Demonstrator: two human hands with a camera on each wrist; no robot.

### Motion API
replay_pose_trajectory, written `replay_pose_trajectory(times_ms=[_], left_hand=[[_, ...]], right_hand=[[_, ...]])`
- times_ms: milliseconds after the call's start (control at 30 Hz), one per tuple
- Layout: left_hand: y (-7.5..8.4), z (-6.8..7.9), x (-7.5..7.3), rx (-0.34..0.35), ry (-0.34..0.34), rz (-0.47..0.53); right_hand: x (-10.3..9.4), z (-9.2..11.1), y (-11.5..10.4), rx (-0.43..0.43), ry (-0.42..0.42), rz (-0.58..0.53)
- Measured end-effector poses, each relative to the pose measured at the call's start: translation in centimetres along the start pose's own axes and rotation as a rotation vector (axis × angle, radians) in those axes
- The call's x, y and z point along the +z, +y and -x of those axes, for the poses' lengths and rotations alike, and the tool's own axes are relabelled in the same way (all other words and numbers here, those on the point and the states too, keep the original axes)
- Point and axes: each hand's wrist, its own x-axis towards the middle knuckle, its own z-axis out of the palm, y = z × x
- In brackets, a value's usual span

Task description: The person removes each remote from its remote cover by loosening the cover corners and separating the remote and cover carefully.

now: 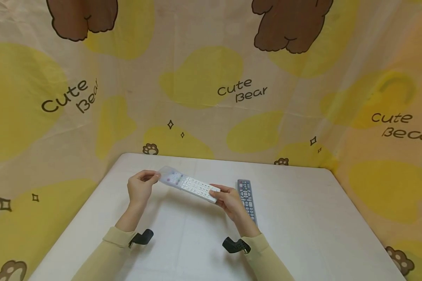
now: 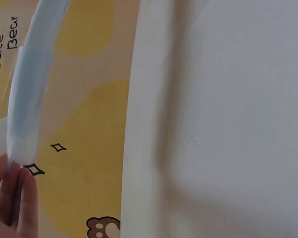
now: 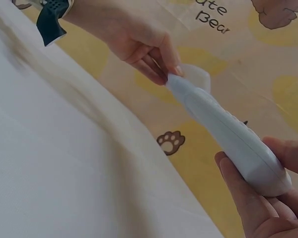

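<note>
Two remotes, one sleeve and two hands show in the head view; the white remote (image 1: 198,189) is held above the counter (image 1: 302,234), just below the frame's centre, its upper-left end inside the translucent sleeve (image 1: 167,174); the left hand (image 1: 140,186) pinches the sleeve's tip; the right hand (image 1: 232,201) grips the white remote's lower-right end, thumb on the button face; the gray remote (image 1: 246,195) lies right of centre, partly hidden by the right arm; counter surface stretches from it to the right edge; the rear edge crosses above both hands, patterned cloth (image 1: 197,58) behind.
</note>
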Motion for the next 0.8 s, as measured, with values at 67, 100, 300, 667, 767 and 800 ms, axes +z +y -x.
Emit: replay_pose_trajectory(times_ms=[67,100,300,667,767,800], left_hand=[[0.00,-0.11,-0.03,-0.004,-0.003,0.008],[0.01,-0.17,-0.04,-0.006,-0.003,0.013],[-0.05,-0.45,0.02,-0.022,0.002,0.014],[-0.46,-0.81,0.14,-0.040,0.013,0.015],[-0.49,-0.91,0.17,-0.039,0.016,0.035],[-0.50,-0.95,0.18,-0.037,0.017,0.042]], right_hand=[[0.02,0.01,-0.04,0.005,0.002,-0.002],[0.02,0.00,-0.04,0.006,0.001,-0.001],[-0.10,-0.15,0.06,0.014,-0.003,0.012],[-0.21,-0.43,0.33,0.022,0.003,0.005],[-0.09,-0.46,0.38,0.024,0.009,-0.007],[-0.05,-0.49,0.40,0.024,0.012,-0.009]])
